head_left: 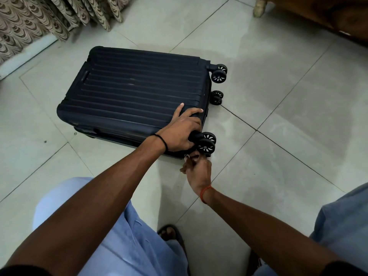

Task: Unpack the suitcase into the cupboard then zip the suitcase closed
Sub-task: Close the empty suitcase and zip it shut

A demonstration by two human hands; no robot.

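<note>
Head view: your left hand lies spread on the ribbed navy suitcase; your right hand pinches its metal zip pull. Pulling askew at the corner may jam it.

Colleague: Setting on your feed?
Operator: I log it as a home, likely a bedroom or living room. Evidence: pale tiled floor; patterned curtain hanging down to it, top left; wooden furniture on a pale turned leg, top right; suitcase lying flat on the tiles.
</note>
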